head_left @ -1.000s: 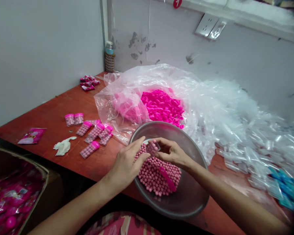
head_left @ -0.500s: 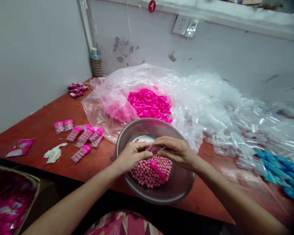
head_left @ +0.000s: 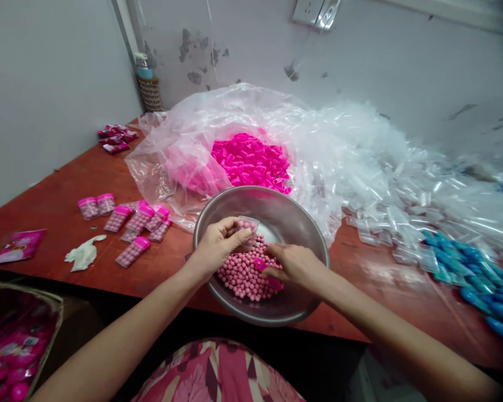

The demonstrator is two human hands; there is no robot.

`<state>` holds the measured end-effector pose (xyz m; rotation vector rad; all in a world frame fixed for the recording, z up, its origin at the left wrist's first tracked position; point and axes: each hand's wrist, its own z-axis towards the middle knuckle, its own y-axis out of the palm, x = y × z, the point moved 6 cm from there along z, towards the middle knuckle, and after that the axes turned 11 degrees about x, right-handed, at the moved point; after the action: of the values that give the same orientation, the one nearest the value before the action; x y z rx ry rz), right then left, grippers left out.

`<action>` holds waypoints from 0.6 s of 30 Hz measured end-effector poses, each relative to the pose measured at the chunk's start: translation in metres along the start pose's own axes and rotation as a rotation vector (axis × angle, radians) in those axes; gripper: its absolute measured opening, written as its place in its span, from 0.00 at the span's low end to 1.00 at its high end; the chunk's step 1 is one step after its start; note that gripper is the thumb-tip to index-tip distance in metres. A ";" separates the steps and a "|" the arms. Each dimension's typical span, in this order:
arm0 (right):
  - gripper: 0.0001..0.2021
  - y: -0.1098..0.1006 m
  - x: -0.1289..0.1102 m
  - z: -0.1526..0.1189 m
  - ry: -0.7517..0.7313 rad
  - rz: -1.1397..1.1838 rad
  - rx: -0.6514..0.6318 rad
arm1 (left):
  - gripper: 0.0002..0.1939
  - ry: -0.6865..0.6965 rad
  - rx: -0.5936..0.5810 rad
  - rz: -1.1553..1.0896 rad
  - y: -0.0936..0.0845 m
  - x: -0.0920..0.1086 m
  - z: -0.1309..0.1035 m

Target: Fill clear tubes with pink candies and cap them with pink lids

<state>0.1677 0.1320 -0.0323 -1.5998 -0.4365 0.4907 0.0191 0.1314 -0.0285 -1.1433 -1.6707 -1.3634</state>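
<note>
Left hand (head_left: pixel 212 245): thumb and fingers pinch a small, clear, rectangular plastic container (head_left: pixel 254 224).
Container: tilted over the round, grey metal bowl (head_left: pixel 305 237).
Right hand (head_left: pixel 295 265): lowered, fingers curled at an elongated, bright-pink plastic piece (head_left: pixel 259 263) on round pink balls (head_left: pixel 243 279); cannot tell whether it grips.

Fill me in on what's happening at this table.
A person's left hand holds a clear container with pink balls inside, over a bowl. The right hand is down at a pink piece among the loose balls in the bowl; whether the fingers grip it is unclear. Filled containers with pink lids sit on the table, left of the bowl.
</note>
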 end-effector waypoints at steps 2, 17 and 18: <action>0.14 0.008 -0.013 0.002 0.002 -0.068 -0.067 | 0.14 0.041 -0.012 0.039 0.000 0.001 -0.001; 0.13 -0.062 0.002 -0.008 -0.153 0.655 0.576 | 0.10 0.420 -0.127 0.572 0.012 0.020 -0.019; 0.14 -0.066 -0.005 -0.009 -0.214 0.643 0.580 | 0.10 0.437 -0.130 0.592 0.013 0.020 -0.021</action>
<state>0.1691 0.1271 0.0342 -1.0936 0.0871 1.1680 0.0233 0.1162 -0.0009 -1.1808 -0.8518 -1.2241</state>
